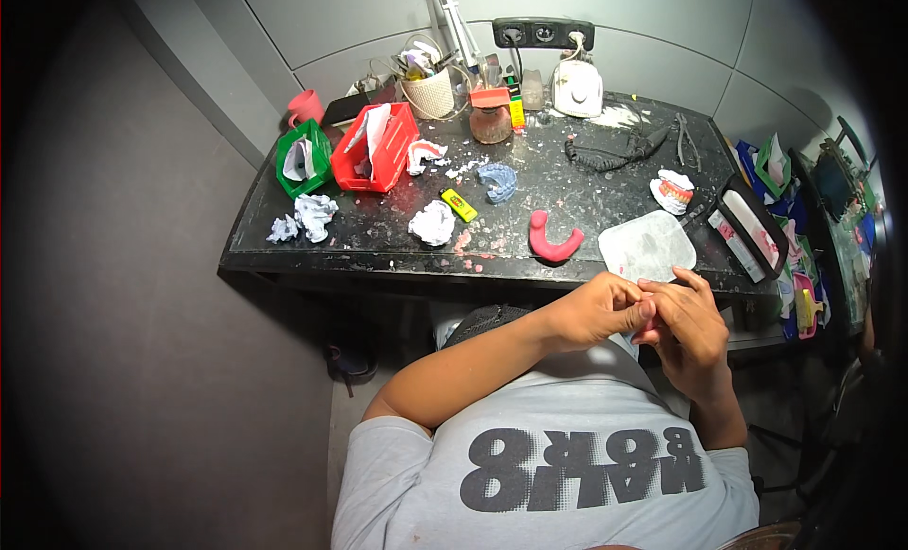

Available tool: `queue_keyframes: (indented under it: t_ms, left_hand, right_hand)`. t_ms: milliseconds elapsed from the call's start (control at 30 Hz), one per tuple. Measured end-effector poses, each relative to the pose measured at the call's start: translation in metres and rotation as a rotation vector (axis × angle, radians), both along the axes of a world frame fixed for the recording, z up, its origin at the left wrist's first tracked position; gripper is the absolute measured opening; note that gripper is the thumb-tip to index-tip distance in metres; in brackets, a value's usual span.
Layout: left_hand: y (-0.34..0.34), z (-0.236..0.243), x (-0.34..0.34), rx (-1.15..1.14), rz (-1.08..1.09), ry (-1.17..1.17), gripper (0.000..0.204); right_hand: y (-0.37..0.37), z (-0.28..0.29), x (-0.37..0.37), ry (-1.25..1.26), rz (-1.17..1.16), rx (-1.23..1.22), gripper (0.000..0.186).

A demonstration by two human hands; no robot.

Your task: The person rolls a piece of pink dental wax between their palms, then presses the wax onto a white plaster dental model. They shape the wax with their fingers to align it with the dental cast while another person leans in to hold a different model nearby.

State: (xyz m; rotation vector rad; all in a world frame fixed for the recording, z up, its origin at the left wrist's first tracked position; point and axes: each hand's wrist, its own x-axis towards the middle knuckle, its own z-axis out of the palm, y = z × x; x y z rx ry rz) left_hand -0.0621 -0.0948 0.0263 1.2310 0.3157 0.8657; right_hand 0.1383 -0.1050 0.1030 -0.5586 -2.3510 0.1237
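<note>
My left hand (603, 311) and my right hand (692, 325) meet in front of my chest, just off the desk's near edge. Their bent fingers press together around a small pink piece (650, 326), mostly hidden by the fingers, so its shape does not show. Beyond my hands a whitish rounded plate (649, 246) lies at the desk edge. To its left is a pink-red U-shaped block (553, 238). A dental model with pink gum and teeth (672, 192) stands behind the plate on the right.
On the black desk (378, 230) lie crumpled paper (432, 223), a yellow lighter (459, 205) and a blue-grey dental cast (497, 182). Red (390, 153) and green (320, 162) bins stand at the left. A burner jar (491, 126) and a dark cable (605, 157) are farther back.
</note>
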Motion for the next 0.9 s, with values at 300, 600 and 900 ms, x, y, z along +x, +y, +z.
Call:
queue_keyframes:
  t_ms: [300,600,900]
  left_hand:
    - [-0.003,-0.010,0.000,-0.211,-0.053,-0.350,0.040]
    - [-0.009,-0.004,0.004,-0.043,0.130,-0.153,0.036]
    - [-0.017,0.002,0.008,0.094,0.223,-0.026,0.033]
  right_hand:
    - [0.002,-0.017,-0.011,0.136,-0.022,0.150,0.037]
    - [0.005,-0.026,-0.003,0.064,0.013,0.197,0.031]
    - [0.007,-0.039,-0.009,0.137,-0.030,0.239,0.025]
